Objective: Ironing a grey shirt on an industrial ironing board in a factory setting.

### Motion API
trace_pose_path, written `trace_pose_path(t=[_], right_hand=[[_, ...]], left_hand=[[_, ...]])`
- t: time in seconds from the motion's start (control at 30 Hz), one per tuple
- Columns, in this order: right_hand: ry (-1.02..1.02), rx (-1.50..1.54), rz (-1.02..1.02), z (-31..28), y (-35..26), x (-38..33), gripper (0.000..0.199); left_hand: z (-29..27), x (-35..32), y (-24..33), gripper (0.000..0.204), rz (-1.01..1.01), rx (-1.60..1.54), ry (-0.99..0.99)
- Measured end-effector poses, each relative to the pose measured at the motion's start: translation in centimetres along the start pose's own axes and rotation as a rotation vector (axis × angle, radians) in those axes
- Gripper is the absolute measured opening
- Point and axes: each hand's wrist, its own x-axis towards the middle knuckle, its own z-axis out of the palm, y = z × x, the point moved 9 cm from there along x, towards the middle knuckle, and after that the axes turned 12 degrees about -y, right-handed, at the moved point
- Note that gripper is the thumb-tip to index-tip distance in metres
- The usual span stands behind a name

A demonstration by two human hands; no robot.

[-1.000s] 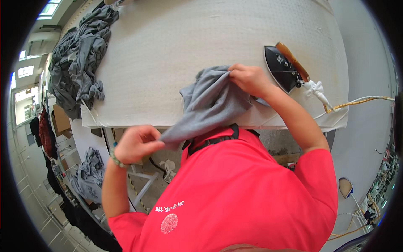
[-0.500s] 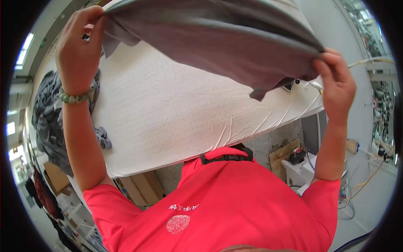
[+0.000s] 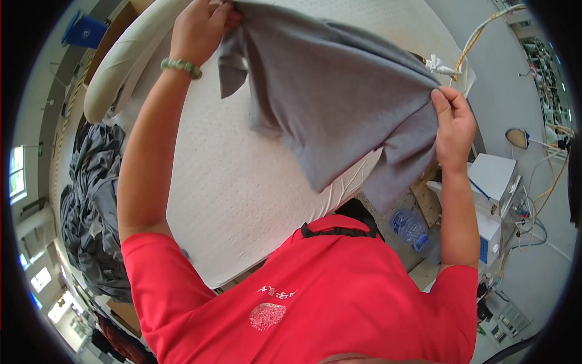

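A grey garment point(image 3: 339, 103) hangs spread in the air above the white padded ironing table point(image 3: 242, 188). My left hand point(image 3: 197, 27), with a green bead bracelet on its wrist, grips the garment's upper left corner near the top of the view. At the right, my right hand point(image 3: 453, 124) pinches the garment's other edge. The cloth sags between the two hands and its lower corner dangles over the table's near edge.
A heap of grey garments point(image 3: 94, 200) lies at the table's left end. White boxes point(image 3: 494, 182), cables and a clear water bottle point(image 3: 409, 225) stand on the floor at the right. A hose with a white fitting point(image 3: 439, 65) hangs at the upper right.
Both hands have lifted the grey garment off the table and spread it wide. Since half a second ago the view has turned and the cloth hangs lower between the hands.
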Motion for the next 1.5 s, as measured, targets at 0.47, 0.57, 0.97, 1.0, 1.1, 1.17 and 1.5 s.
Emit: trace_pose_path(t=[0.47, 0.57, 0.97, 1.0, 1.1, 1.17, 1.5], right_hand=[[-0.181, -0.555, -0.420, 7.1, -7.3, -4.8, 0.024], [-0.391, -0.485, -0.438, 14.8, -1.0, -11.0, 0.025], [-1.106, -0.582, -0.507, 31.8, 8.0, -20.9, 0.012], [-1.111, -0.585, -0.509, 32.4, 8.1, -21.4, 0.012], [-1.055, -0.503, -0.400, 33.6, 10.3, -22.3, 0.015], [-1.154, -0.550, -0.402, 32.5, 9.6, -22.9, 0.016], [-1.251, 0.770, -0.182, 16.5, -8.4, -11.2, 0.036]], left_hand=[[-1.3, 1.2, -0.4, 0.019, 0.385, 0.773, 0.084], [0.1, -4.0, -7.9, 0.013, 0.204, 0.672, 0.020], [12.2, -17.3, -8.1, 0.039, 0.094, 0.586, -0.091], [16.2, -18.0, -6.8, 0.042, 0.061, 0.435, -0.253], [24.5, -18.4, -3.7, 0.043, -0.036, 0.455, -0.310], [29.4, -17.9, -7.8, 0.048, -0.179, 0.757, -0.548], [10.3, -33.4, -10.4, 0.039, -0.200, -0.884, 0.285]])
